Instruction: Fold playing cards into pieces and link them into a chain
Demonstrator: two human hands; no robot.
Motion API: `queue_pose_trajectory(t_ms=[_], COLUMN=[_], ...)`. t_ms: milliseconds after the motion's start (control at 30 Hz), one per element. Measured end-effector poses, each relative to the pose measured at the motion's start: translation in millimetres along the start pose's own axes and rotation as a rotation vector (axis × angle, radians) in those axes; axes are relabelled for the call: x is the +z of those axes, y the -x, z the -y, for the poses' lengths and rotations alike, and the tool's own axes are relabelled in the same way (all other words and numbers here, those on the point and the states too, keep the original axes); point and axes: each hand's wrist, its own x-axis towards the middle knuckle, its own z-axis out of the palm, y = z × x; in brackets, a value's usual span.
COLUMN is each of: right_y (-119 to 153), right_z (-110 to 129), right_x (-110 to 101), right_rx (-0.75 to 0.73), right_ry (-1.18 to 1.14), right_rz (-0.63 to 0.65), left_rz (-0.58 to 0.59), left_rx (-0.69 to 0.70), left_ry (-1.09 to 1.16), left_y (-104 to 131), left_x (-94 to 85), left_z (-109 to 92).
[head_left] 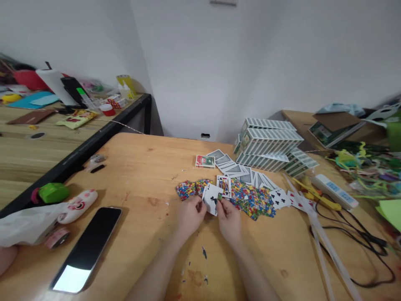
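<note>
Near the middle of the wooden table, my left hand (191, 214) is closed at the left edge of a white ace of clubs card (211, 198). My right hand (229, 218) pinches a small colourful piece (219, 196) over that card's right side. Behind the ace lies a face card (224, 184). Colourful patterned cards (253, 201) spread to the right, with smaller ones (186, 189) to the left. Face-down grey cards (233, 168) fan out behind, beside a red and green card box (205, 161). Club cards (280, 198) lie farther right.
Striped green-white boxes (271, 142) are stacked at the back right. A phone (89, 246) lies at front left, near a green object (54, 192). Clear strips (326, 238), black cables (363, 238) and a power strip (335, 191) occupy the right side.
</note>
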Motion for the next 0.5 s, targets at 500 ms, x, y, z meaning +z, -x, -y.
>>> queue_pose_trajectory(t_ms=[500], right_y=[-6.1], right_z=[6.2], right_x=[-4.3], right_rx=[0.055], right_ry=[-0.101], right_rz=[-0.011], left_rz=[0.018], left_rx=[0.117], left_ry=[0.119], left_y=[-0.1], left_x=[-9.4], left_z=[2.7])
